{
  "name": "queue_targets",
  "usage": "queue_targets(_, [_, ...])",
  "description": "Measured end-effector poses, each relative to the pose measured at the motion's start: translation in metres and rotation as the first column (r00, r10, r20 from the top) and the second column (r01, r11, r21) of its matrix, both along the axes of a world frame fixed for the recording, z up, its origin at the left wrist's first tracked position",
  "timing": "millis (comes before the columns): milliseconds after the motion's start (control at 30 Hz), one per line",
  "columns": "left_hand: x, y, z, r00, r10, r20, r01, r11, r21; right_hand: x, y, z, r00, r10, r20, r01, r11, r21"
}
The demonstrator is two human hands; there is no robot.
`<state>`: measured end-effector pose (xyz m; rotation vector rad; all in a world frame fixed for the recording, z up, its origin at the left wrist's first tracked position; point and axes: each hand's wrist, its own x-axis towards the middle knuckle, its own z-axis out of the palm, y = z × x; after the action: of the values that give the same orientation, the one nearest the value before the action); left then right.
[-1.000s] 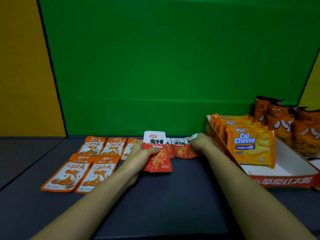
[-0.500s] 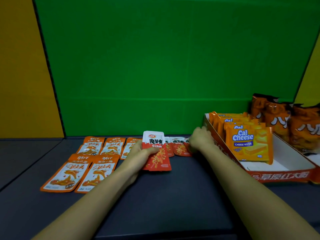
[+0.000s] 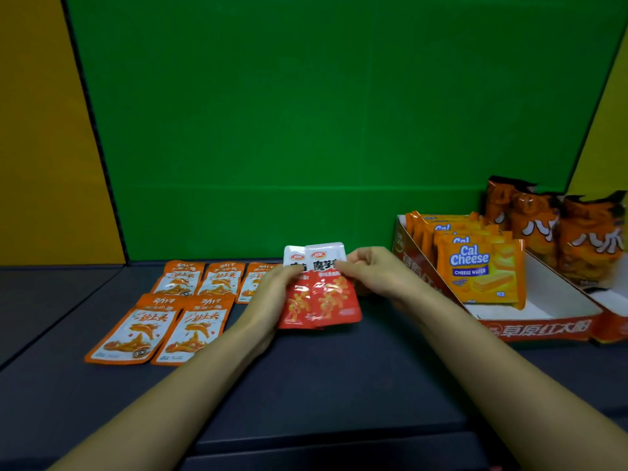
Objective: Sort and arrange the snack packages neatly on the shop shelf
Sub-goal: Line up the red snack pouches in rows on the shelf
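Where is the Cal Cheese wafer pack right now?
The front Cal Cheese wafer pack stands upright in the red display box, right of the right hand, with dark orange snack bags behind.

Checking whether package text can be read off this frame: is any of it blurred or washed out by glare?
Head view: Cal Cheese pack reads sharply; the red packets show foil glare and fingers hide part of their print; the right hand looks slightly blurred.
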<state>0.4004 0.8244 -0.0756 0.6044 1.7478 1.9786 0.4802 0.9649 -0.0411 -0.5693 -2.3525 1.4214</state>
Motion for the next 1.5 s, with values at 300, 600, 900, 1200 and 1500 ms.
queue_targets(300, [0.004,-0.003,-0.009,0.956,0.096,-0.278,-0.158,0.965,-0.210,0.031,0.023,-0.020,0.977,-0.208,0.047,0.201,0.972,0.119])
queue_targets(600, [0.002,0.007,-0.014,0.925,0.143,-0.353,-0.249,0.928,-0.278,0.030,0.026,-0.041,0.964,-0.253,0.088,0.230,0.950,0.212])
queue_targets(900, [0.006,0.013,-0.020,0.637,-0.017,-0.770,-0.525,0.723,-0.450,0.030,0.028,-0.050,0.948,-0.307,0.084,0.241,0.866,0.439])
queue_targets(1200, [0.005,0.014,-0.018,0.504,-0.243,-0.829,-0.633,0.549,-0.546,0.032,0.021,-0.049,0.937,-0.343,0.074,0.239,0.778,0.581])
queue_targets(1500, [0.010,0.012,-0.019,0.423,-0.276,-0.863,-0.696,0.511,-0.504,0.033,0.015,-0.048,0.931,-0.351,0.098,0.193,0.704,0.683])
